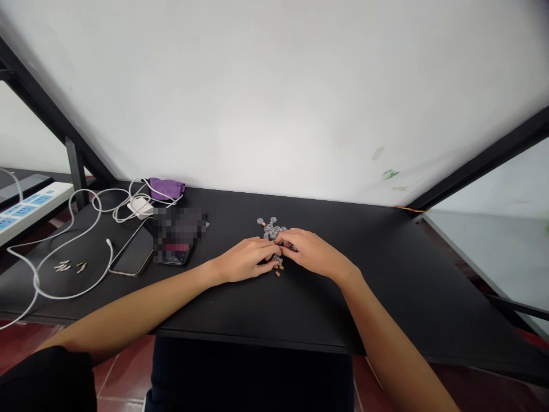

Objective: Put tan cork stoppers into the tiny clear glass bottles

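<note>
My left hand point(244, 260) and my right hand point(313, 252) meet over a small heap of round silver metal pieces point(270, 230) on the black desktop point(343, 309). Their fingertips nearly touch at the heap's near side, curled down among the pieces. Several small tan blocks point(278, 270) lie just below the fingers. My fingers hide the middle of the heap, so I cannot tell whether either hand holds a piece.
Left of my hands lie a smartphone point(132, 249), a pixelated dark object point(178, 234), tangled white cables point(72, 252), a white charger point(140, 207), a purple pouch point(166, 189), several small metal pieces point(66, 266) and a power strip point(30, 209). A white wall rises behind.
</note>
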`<control>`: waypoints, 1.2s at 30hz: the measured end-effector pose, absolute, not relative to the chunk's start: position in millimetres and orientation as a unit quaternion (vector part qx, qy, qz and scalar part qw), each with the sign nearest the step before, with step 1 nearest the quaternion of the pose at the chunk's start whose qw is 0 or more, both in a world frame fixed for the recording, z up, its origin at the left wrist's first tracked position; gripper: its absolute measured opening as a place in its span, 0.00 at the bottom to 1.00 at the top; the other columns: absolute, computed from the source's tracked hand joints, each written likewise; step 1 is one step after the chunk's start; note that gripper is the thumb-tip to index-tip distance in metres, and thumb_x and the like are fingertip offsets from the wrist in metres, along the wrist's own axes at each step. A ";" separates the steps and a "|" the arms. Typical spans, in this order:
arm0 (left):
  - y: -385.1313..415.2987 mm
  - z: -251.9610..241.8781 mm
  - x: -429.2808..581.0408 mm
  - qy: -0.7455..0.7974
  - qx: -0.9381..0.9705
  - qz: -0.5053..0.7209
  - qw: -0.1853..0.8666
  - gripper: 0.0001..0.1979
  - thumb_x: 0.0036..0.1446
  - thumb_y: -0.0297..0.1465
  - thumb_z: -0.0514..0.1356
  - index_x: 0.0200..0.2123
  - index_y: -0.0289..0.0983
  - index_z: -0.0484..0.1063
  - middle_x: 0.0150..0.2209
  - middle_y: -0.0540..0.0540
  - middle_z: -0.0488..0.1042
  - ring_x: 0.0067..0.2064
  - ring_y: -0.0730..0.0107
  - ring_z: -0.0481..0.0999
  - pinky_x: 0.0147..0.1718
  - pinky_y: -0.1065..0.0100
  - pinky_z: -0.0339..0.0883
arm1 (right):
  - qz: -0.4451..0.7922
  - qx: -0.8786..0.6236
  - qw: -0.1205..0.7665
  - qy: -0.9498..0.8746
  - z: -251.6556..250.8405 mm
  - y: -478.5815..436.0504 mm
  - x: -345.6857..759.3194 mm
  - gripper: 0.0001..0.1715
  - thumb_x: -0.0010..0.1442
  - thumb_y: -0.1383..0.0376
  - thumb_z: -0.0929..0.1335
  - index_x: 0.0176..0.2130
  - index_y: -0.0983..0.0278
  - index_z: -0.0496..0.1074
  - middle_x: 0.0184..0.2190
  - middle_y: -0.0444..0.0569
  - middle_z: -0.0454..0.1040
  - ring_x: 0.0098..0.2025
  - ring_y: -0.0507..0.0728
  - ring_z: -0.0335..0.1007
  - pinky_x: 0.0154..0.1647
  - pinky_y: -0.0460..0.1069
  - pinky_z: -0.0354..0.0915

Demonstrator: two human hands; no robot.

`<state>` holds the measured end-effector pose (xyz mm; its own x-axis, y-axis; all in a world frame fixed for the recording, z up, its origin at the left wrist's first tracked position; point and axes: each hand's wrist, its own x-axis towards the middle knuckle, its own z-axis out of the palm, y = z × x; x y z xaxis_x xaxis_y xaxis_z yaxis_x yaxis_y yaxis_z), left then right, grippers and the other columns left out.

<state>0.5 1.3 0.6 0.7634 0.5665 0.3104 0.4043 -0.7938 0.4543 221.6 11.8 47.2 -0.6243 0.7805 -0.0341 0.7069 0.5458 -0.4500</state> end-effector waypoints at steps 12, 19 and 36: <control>1.1 1.1 -0.3 0.265 0.921 0.213 0.188 0.07 0.72 0.32 0.54 0.45 0.39 0.71 0.35 0.49 0.73 0.36 0.69 0.72 0.45 0.66 0.63 | 0.214 -0.425 0.081 -0.876 48.4 11.0 221.7 0.12 0.71 0.62 0.63 0.36 0.59 0.72 0.35 0.45 0.74 0.38 0.57 0.69 0.37 0.50 0.59; 1.8 1.3 0.1 0.268 0.924 0.201 0.186 0.07 0.72 0.32 0.53 0.45 0.39 0.70 0.38 0.48 0.74 0.38 0.68 0.73 0.46 0.65 0.63 | 0.215 -0.430 0.078 -0.873 48.6 10.9 221.3 0.11 0.71 0.62 0.63 0.38 0.59 0.73 0.36 0.46 0.75 0.38 0.57 0.69 0.38 0.50 0.60; 2.6 0.4 0.0 0.264 0.925 0.194 0.192 0.08 0.72 0.33 0.53 0.47 0.39 0.71 0.42 0.46 0.77 0.42 0.66 0.75 0.49 0.63 0.64 | 0.210 -0.426 0.076 -0.877 49.1 9.9 221.6 0.12 0.71 0.63 0.62 0.37 0.59 0.72 0.36 0.46 0.75 0.39 0.58 0.68 0.39 0.51 0.59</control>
